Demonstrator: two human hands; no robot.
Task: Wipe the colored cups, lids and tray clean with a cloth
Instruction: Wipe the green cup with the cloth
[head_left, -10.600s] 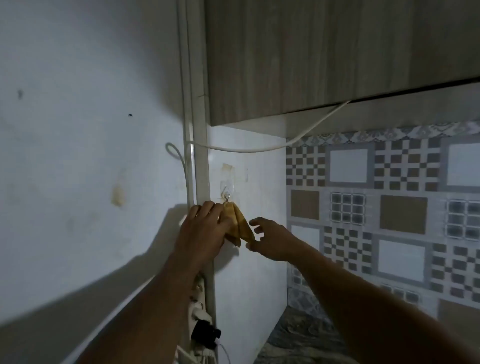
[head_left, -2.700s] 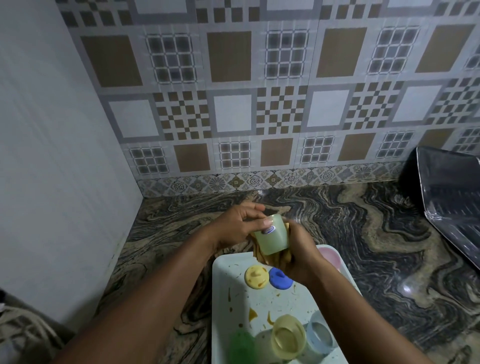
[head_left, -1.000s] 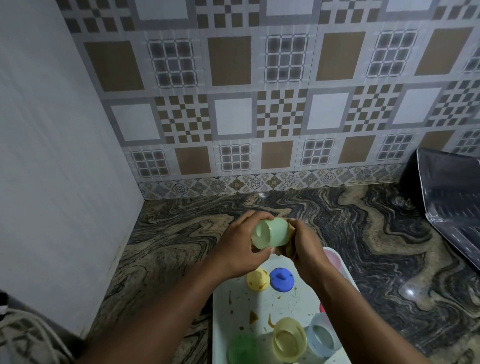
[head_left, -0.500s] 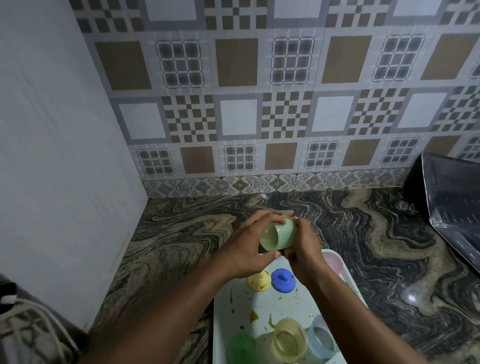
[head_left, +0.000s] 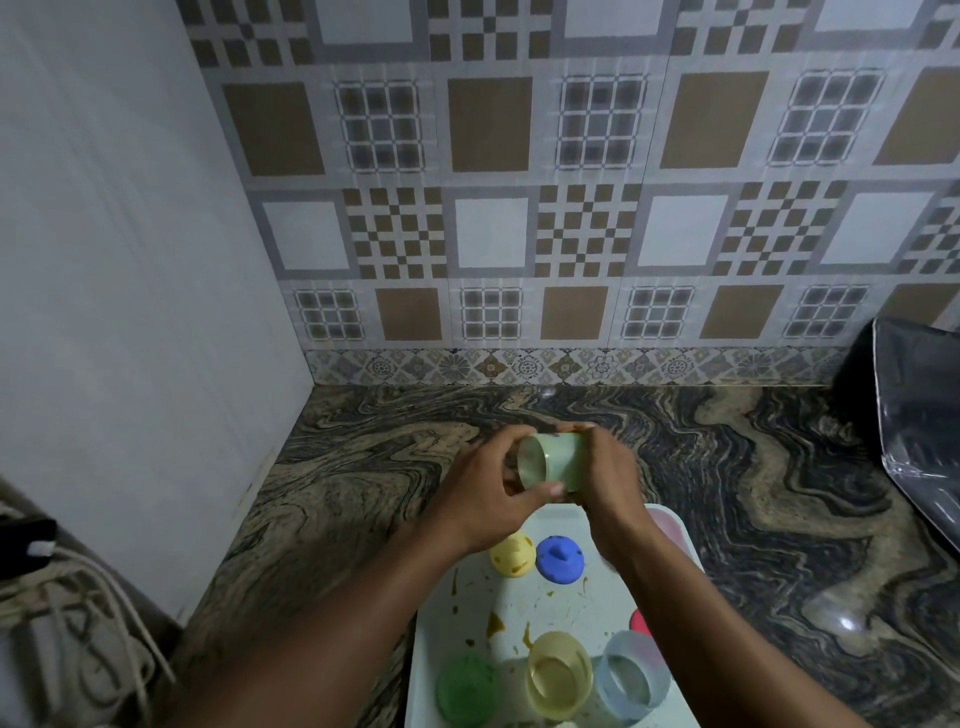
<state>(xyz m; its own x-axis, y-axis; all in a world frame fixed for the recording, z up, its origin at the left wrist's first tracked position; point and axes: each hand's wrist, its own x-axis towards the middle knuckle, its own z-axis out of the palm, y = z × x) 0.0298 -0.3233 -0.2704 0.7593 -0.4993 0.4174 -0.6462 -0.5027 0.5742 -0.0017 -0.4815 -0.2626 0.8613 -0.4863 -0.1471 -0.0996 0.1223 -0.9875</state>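
Head view. Item: pale green cup (head_left: 553, 464), lying sideways between both hands. Left hand (head_left: 480, 496) grips its open rim; right hand (head_left: 608, 480) wraps round its base end. Stained tray (head_left: 545, 608), yellow lid (head_left: 512, 556) and blue lid (head_left: 560, 558) sit just below the hands.

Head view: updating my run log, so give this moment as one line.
left hand grips pale green cup | right hand holds its base | tray stained

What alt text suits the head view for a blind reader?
A person's left hand and right hand hold a pale green cup sideways near a stained white tray. The tray holds a yellow lid, a blue lid, a yellow cup and a blue cup.
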